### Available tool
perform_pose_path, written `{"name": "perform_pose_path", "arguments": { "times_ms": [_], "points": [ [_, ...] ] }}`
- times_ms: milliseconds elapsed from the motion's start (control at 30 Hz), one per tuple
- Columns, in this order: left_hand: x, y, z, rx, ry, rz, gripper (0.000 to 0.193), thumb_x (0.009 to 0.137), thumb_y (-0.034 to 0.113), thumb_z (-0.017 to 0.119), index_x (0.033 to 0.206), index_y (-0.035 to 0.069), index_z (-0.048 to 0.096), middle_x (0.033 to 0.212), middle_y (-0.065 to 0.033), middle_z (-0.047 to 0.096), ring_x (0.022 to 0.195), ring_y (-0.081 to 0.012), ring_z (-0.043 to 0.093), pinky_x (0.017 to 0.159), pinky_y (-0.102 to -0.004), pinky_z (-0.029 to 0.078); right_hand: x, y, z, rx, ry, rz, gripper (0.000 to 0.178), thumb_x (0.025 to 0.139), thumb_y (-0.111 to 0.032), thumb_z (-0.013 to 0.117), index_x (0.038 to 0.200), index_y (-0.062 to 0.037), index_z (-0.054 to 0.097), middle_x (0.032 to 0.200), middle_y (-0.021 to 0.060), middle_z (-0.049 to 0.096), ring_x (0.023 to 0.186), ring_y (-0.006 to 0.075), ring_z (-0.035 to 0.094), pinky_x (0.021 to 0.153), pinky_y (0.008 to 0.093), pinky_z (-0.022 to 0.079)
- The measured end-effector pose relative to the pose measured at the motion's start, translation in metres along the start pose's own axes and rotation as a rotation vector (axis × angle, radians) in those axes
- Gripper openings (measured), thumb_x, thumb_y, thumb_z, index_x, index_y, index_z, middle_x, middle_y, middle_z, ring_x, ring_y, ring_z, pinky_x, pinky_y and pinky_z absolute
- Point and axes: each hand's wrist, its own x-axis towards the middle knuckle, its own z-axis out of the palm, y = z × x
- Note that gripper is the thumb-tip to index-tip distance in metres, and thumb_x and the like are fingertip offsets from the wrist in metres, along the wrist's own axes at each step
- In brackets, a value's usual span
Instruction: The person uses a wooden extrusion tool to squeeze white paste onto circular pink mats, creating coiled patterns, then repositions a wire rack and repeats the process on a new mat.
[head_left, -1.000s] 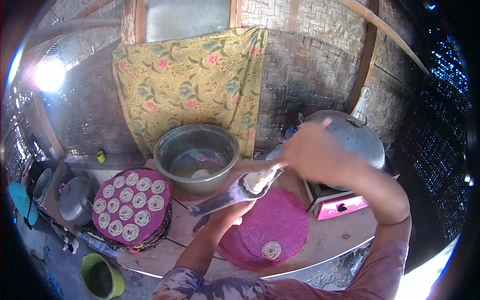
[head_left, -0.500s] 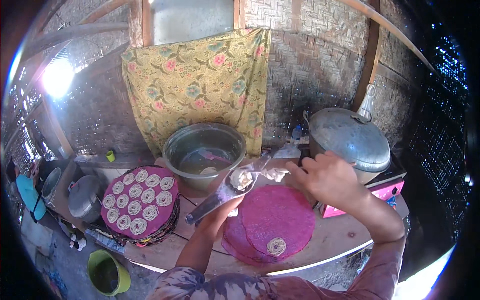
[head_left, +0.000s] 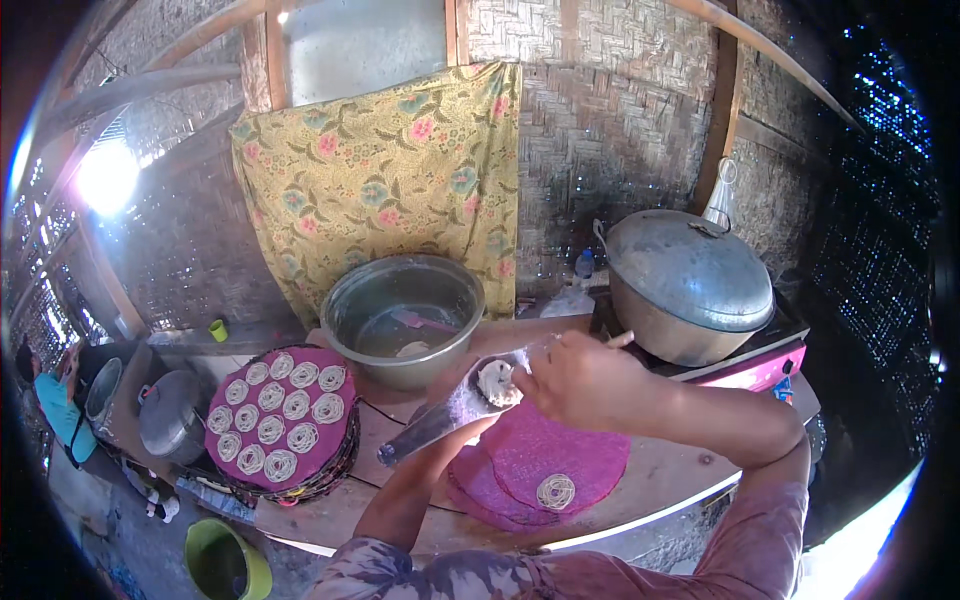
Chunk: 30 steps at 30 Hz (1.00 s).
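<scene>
A long, dark, flat-armed hand press (head_left: 440,425) is held up over the table, with a lump of pale dough (head_left: 495,383) in its round cup. Beneath it, my left hand (head_left: 468,432) supports it; most of the fingers are hidden. My right hand (head_left: 578,382) is closed around a thin light stick (head_left: 621,340), its fingertips against the dough. Below lie round pink mesh sheets (head_left: 540,450), overlapping, with one coil of pale noodle strands (head_left: 556,491) near the front edge.
Left, a pink-covered round tray (head_left: 245,400) bears several noodle coils. Behind stands a large basin (head_left: 345,340) with a pink spatula (head_left: 425,321). A lidded pot (head_left: 690,290) sits on a pink stove (head_left: 770,370) at right. A green bucket (head_left: 255,570) and a person in teal (head_left: 62,410) are lower left.
My right hand has moved left, from beside the press onto the dough in its cup. The dough strip that stretched toward my fingers no longer shows. The view has shifted slightly.
</scene>
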Motion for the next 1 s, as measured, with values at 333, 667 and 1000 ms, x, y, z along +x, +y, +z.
{"name": "perform_pose_path", "arguments": {
  "times_ms": [333, 667, 1000],
  "points": [
    [0.011, -0.005, 0.008, 0.065, 0.092, -0.011, 0.027, 0.071, 0.020, 0.075, 0.092, 0.007, 0.064, 0.083, -0.0083, 0.066, 0.077, -0.0239, 0.064, 0.071, -0.0360, 0.052, -0.021, 0.014, -0.023, 0.033, -0.045, 0.181, 0.022, 0.078, -0.019, 0.057, 0.097, -0.0096, 0.063, 0.068, -0.0018, 0.050, 0.062, 0.0145, 0.054, 0.056, 0.0276, 0.040],
    [-0.002, -0.067, 0.005, -0.233, 0.247, -0.162, 0.030, 0.074, 0.020, 0.075, 0.097, 0.003, 0.063, 0.091, -0.0084, 0.067, 0.084, -0.0209, 0.065, 0.075, -0.0333, 0.051, -0.023, 0.007, -0.019, 0.381, 0.151, 0.539, 0.021, 0.076, -0.010, 0.056, 0.096, -0.0083, 0.064, 0.069, 0.0040, 0.059, 0.060, 0.0202, 0.062, 0.054, 0.0369, 0.048],
    [0.015, -0.044, -0.004, -0.140, 0.323, -0.108, 0.023, 0.072, 0.013, 0.069, 0.094, 0.007, 0.064, 0.085, -0.0106, 0.065, 0.081, -0.0295, 0.063, 0.072, -0.0371, 0.050, 0.001, -0.101, 0.066, 1.239, 0.263, 0.901, 0.047, 0.082, 0.001, 0.050, 0.127, -0.0093, 0.052, 0.095, 0.0224, 0.061, 0.079, 0.0404, 0.061, 0.068, 0.0452, 0.049]
  ]
}}
